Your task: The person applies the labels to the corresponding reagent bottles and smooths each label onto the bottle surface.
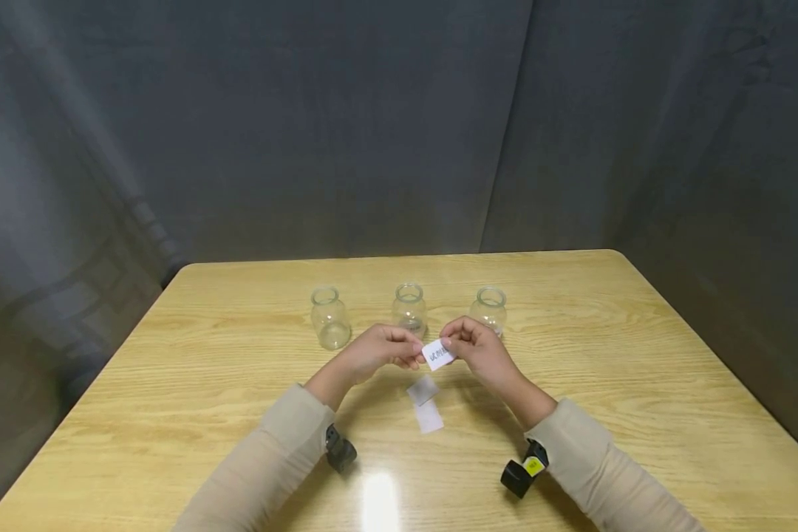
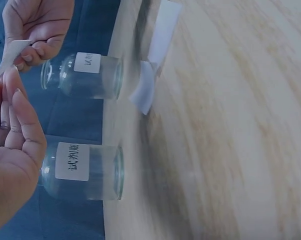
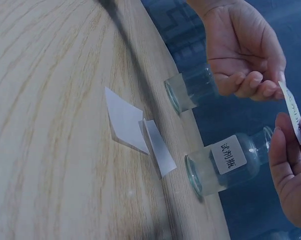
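A small white label (image 1: 437, 355) with printed dark characters is held up between both hands. My right hand (image 1: 482, 353) pinches its right end, with the thumb over part of the print. My left hand (image 1: 380, 350) pinches its left edge with the fingertips. Behind the hands stand three clear glass jars: a left jar (image 1: 331, 321), a middle jar (image 1: 409, 303) and a right jar (image 1: 488, 304). White labels show on the middle jar (image 2: 98, 172) and the right jar (image 2: 103, 77) in the left wrist view. No label shows on the left jar (image 3: 185, 92), which is partly hidden.
Two small pieces of white paper, one greyer piece (image 1: 423, 389) and one paler piece (image 1: 429, 418), lie overlapping on the wooden table (image 1: 193, 384) below the hands. A dark curtain (image 1: 346, 133) hangs behind the table. Each wrist carries a black camera (image 1: 520, 476).
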A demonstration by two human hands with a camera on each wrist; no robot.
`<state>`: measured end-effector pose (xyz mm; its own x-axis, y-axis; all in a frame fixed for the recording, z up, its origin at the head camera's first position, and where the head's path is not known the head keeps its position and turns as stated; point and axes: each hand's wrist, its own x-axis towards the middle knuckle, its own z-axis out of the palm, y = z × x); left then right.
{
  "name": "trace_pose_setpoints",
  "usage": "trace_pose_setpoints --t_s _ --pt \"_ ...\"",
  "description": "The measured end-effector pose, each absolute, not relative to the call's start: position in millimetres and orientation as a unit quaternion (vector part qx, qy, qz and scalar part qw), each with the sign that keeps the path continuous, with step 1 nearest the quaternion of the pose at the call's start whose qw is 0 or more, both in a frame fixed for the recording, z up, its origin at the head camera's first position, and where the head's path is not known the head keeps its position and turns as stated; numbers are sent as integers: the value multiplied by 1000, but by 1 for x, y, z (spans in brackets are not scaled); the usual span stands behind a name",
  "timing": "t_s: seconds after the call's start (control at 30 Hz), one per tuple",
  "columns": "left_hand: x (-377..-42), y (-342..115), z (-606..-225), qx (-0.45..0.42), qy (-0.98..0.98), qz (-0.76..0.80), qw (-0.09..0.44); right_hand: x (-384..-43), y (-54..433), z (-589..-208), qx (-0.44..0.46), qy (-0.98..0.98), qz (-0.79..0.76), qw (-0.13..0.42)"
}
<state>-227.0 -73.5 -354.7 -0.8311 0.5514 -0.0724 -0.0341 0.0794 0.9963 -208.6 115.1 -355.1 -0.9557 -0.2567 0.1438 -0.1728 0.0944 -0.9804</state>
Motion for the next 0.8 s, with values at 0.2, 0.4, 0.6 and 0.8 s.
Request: trace_pose_setpoints --t_s 0.2,0.4,0.6,0.8 --pt "-229 -72 -360 168 701 657 223 -210 115 -357 -141 739 -658 31" --pt "-230 -71 -361 162 692 669 218 -211 114 -359 -130 741 -658 28" --pt "-231 -71 -363 169 689 675 203 -210 111 -359 -113 742 -661 18" --pt "-230 -75 -363 164 704 665 188 -209 114 -360 -94 759 -644 -2"
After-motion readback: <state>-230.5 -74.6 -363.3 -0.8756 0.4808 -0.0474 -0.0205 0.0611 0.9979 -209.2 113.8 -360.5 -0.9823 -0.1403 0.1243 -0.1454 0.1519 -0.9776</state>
